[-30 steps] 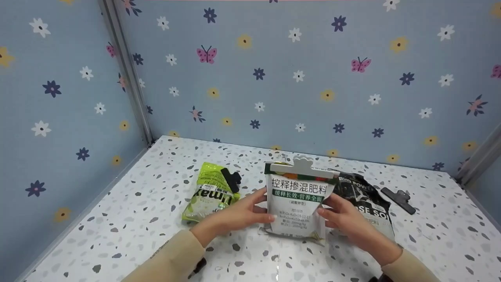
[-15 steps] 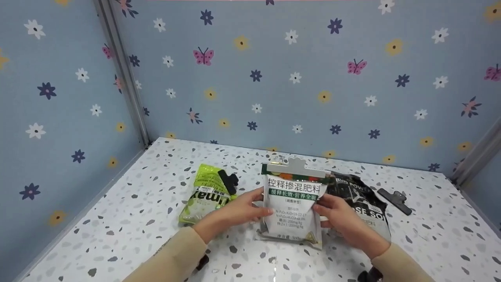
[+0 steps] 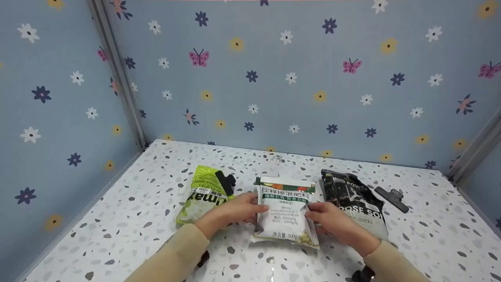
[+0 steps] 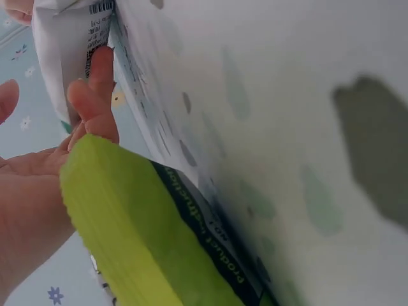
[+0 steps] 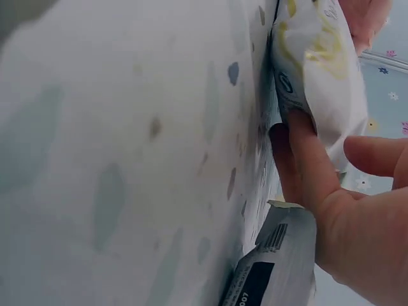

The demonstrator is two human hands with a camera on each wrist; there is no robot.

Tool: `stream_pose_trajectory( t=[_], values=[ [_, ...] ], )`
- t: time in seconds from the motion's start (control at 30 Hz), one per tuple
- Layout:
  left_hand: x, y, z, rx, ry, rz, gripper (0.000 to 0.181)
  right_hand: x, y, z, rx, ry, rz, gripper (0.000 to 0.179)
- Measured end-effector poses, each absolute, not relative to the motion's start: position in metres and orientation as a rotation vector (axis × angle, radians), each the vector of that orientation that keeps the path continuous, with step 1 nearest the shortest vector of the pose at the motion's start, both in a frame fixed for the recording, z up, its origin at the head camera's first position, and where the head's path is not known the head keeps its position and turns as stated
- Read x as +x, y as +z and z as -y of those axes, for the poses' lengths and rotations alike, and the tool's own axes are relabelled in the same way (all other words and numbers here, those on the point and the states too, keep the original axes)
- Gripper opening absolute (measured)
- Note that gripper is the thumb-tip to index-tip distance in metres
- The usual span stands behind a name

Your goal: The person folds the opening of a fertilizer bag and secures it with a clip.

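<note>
A white fertilizer bag (image 3: 283, 225) with a green and orange top band leans back in the middle of the table, its printed front showing in the head view. My left hand (image 3: 238, 209) grips its left side, thumb on the front and fingers behind. At the opposite side, my right hand (image 3: 334, 222) holds it the same way. In the left wrist view the bag (image 4: 64, 51) stands beyond the fingertips. Fingers reach under its edge in the right wrist view, where the bag's lower corner (image 5: 325, 70) shows. A pale strip of the clip (image 3: 287, 180) lines its top.
A lime-green bag (image 3: 201, 199) with a black clip (image 3: 224, 183) on its side lies left of the left hand. Beyond the right hand lies a black and white bag (image 3: 354, 192), with another black clip (image 3: 392, 198) beside it. A patterned wall panel (image 3: 274, 98) bounds the speckled table behind.
The white bag has tipped backward and come down lower, with both hands still holding its sides. Its scalloped clip handle, plain before, is now out of sight.
</note>
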State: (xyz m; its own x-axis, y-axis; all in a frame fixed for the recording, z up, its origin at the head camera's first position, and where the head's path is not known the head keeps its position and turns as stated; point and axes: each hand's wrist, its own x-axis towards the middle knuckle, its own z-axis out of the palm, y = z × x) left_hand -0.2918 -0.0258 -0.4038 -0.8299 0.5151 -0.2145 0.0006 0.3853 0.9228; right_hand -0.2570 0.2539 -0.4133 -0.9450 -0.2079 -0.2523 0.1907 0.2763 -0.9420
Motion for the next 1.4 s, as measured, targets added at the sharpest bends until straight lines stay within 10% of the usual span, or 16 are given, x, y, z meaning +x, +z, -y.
stream_pose_trajectory(
  t=[0.37,0.83,1.4],
  values=[
    [-0.29,-0.398,0.025,0.37,1.313,-2.31,0.08,-0.25,-0.399,-0.257,-0.035,-1.48,-2.451,0.049],
    [-0.285,-0.36,-0.008,0.545,0.897,-2.686,0.039,-0.222,-0.347,-0.331,-0.17,-1.269,-2.752,0.043],
    [-0.305,-0.343,-0.112,0.56,1.251,-2.362,0.05,-0.232,-0.358,-0.419,0.049,-1.439,-2.808,0.053]
  ],
)
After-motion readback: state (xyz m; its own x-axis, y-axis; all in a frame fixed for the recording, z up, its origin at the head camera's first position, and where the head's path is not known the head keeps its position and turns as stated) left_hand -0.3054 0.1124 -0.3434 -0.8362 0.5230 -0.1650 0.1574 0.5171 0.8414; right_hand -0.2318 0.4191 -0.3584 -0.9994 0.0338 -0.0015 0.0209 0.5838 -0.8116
